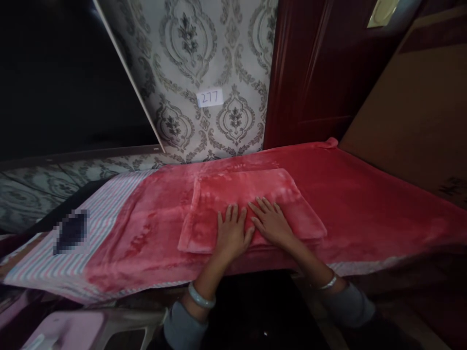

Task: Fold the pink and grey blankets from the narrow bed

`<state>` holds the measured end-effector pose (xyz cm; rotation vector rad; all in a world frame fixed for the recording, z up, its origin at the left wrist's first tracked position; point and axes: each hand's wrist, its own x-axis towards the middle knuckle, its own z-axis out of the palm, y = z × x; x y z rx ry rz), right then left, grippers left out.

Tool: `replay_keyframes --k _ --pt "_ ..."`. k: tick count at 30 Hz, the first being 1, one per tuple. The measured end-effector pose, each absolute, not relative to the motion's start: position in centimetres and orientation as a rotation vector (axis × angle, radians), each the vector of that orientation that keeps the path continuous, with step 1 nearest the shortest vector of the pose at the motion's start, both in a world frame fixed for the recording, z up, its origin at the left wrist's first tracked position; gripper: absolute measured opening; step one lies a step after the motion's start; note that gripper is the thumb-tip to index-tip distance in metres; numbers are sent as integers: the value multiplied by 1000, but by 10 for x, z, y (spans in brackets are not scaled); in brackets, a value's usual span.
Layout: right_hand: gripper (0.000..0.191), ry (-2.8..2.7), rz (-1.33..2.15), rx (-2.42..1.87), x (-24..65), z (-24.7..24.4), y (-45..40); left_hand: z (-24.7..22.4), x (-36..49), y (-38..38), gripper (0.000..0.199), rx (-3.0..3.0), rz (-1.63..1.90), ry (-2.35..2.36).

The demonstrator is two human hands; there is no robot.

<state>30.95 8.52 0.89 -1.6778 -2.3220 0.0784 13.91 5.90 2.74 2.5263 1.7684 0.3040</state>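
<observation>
A folded pink-red plush cloth [244, 187] lies flat as a thick rectangle on a larger red plush blanket [350, 194]. My left hand [232, 233] rests palm down on its front middle part, fingers spread. Just to the right, my right hand [272, 222] also lies flat on the folded cloth with its fingers apart. The two hands are close together, and neither grips anything. Each wrist wears a bracelet.
Striped cloth [105, 214] covers the left end, with a dark pixelated item [72, 232] on it. A large screen [73, 78] stands back left, a cardboard panel [412, 112] at right. A pink lid [69, 330] is at lower left. A "277" label [210, 97] hangs on the wall.
</observation>
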Motion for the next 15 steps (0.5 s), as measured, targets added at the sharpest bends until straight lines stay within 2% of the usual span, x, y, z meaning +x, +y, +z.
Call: replay_keyframes --k 5,9,12,15 --pt "53 -2491 183 -1416 293 43 100 37 113 38 63 2599 246 1528" --pt "56 -2607 230 -1138 252 70 117 38 86 9 64 2591 353 1400" --pt "59 -2705 256 -931 227 58 128 54 67 -4 43 2426 520 1261" --pt "58 -2746 279 -809 216 29 133 81 57 16 44 2261 736 1242"
